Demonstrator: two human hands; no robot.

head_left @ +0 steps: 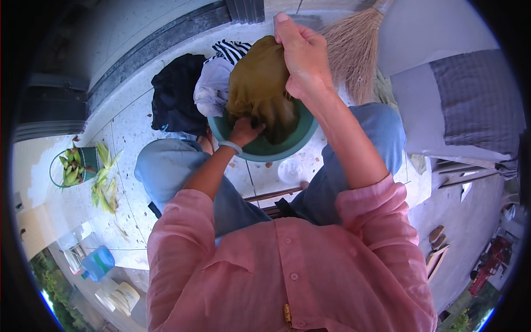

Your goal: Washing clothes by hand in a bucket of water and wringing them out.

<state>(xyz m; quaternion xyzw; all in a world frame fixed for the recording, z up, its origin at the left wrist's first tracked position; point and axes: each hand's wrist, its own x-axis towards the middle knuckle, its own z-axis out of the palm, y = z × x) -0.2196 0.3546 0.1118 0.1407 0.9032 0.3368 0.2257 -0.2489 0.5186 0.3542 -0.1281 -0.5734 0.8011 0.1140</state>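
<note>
Evidently wet, the olive-brown cloth hangs from the raised right hand, its lower folds gathered inside the round green basin between the person's knees. The right hand is closed around the cloth's upper edge, above the basin's far side. The left hand reaches down into the basin and touches the bottom folds; its fingers are partly hidden, so I cannot tell whether they grip. A pale bangle circles that wrist.

Just left of the cloth, a whitish garment rests against the basin, with a black-and-white striped cloth behind it and a black garment farther left. A straw broom stands to the right, beyond the right forearm. Near the basin's close side, a clear plastic container sits on the speckled tile floor.
</note>
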